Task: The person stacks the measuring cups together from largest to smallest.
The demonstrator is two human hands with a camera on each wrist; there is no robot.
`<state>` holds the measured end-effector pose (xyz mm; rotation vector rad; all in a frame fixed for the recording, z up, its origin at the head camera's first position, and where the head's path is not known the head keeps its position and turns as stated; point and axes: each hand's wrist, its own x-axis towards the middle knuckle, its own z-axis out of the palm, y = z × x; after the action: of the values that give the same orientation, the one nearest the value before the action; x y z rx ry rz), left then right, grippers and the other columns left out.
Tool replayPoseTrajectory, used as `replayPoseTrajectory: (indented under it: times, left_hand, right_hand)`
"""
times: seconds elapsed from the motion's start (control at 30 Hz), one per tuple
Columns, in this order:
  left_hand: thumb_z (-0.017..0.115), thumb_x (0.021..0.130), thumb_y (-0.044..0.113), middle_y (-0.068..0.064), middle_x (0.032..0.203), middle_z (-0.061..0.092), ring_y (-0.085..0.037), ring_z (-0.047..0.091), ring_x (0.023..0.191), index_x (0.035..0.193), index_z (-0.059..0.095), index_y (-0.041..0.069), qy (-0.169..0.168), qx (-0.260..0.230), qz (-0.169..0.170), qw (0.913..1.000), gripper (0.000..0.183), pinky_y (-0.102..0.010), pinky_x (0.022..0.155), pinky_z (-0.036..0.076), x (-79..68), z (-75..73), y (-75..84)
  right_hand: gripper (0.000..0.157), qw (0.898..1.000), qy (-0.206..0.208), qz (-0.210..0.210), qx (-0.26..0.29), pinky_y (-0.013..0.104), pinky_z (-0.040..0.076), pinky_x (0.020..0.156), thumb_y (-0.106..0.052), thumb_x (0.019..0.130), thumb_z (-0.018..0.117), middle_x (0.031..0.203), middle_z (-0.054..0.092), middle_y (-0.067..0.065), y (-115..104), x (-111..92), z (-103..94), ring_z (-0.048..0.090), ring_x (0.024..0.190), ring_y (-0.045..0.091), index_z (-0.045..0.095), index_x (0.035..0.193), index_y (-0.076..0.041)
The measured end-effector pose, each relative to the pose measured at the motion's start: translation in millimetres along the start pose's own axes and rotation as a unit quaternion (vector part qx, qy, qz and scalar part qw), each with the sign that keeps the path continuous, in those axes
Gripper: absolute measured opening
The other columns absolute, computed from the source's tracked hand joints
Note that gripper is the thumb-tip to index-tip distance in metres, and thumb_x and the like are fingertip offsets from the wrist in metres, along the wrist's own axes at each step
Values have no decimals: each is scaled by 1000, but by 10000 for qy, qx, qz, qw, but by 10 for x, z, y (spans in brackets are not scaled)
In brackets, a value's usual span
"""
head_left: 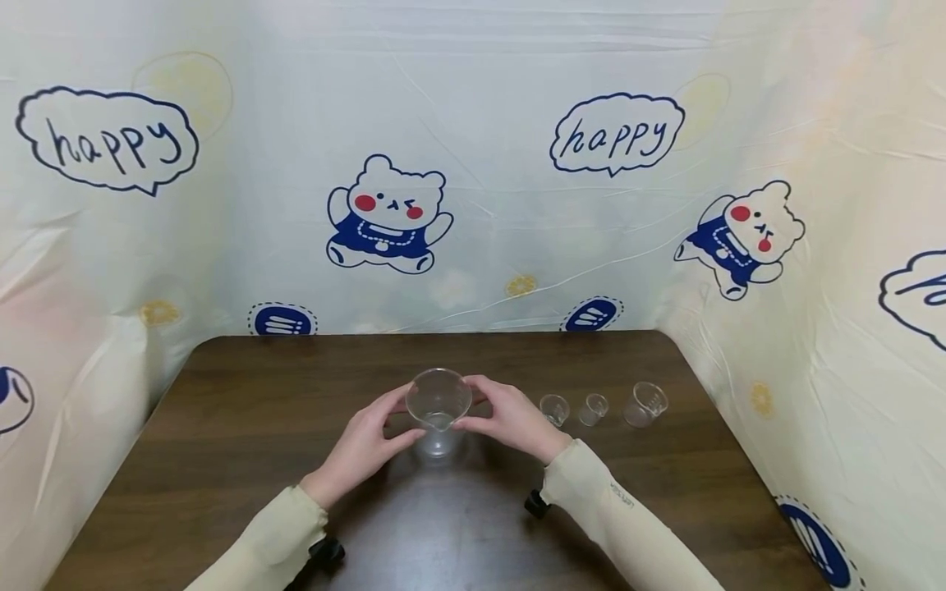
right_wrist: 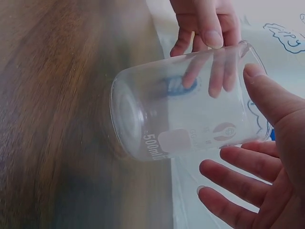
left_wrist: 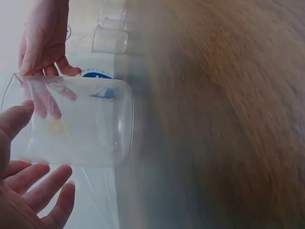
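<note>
A large clear glass beaker (head_left: pixel 439 402) stands upright over the middle of the table, its pouring lip turned toward me. White print on its wall (right_wrist: pixel 181 138) reads 500ml in the right wrist view. My left hand (head_left: pixel 362 447) holds it from the left, thumb near the rim and fingers curved along the far side. From the right, my right hand (head_left: pixel 513 417) grips it the same way, thumb by the lip. In the left wrist view, some of the right hand's fingers (left_wrist: pixel 45 98) show through the glass (left_wrist: pixel 86 138).
Three smaller glass vessels stand in a row to the right: a small one (head_left: pixel 554 408), a smaller one (head_left: pixel 594 409) and a larger beaker (head_left: pixel 646 405). The dark wooden table (head_left: pixel 436 533) is surrounded by a pale printed cloth (head_left: pixel 488 98) at the back and sides.
</note>
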<state>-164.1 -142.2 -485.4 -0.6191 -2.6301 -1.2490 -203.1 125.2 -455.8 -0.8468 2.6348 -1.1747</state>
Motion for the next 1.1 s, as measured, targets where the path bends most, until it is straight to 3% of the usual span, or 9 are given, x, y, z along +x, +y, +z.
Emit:
replayPoseTrajectory:
  times: [0.3,0.6,0.73,1.1]
  left_hand:
    - [87,87,19,-9,135,67,-26,71,111,149,55,10,25,-368,-107,9993,71,-55,92,56,46,154,30]
    - [89,85,19,-10,129,69,-25,71,108,146,57,9,86,-597,-28,9982,70,-57,93,55,78,204,28]
    - [90,84,19,-16,131,63,-26,66,109,147,52,4,-77,-712,3,9974,75,-56,95,54,113,261,-8]
    - [92,82,28,-17,140,49,-32,54,123,153,44,8,-474,-730,-233,9959,88,-53,101,49,207,337,-84]
  right_hand:
    - [66,9998,-58,67,192,49,59,92,-36,91,82,133,68,7,129,-76,-59,69,115,25,56,145,-9]
    - [67,9995,-70,67,302,44,60,90,-35,91,82,132,68,7,192,-101,-80,69,112,22,55,146,-9]
    - [68,9994,-126,102,318,40,60,88,-35,92,81,131,68,9,215,-126,-94,69,110,22,54,147,-8]
    - [67,9997,-172,121,155,32,58,85,-39,91,82,128,69,2,270,-99,-97,70,107,24,54,147,-14]
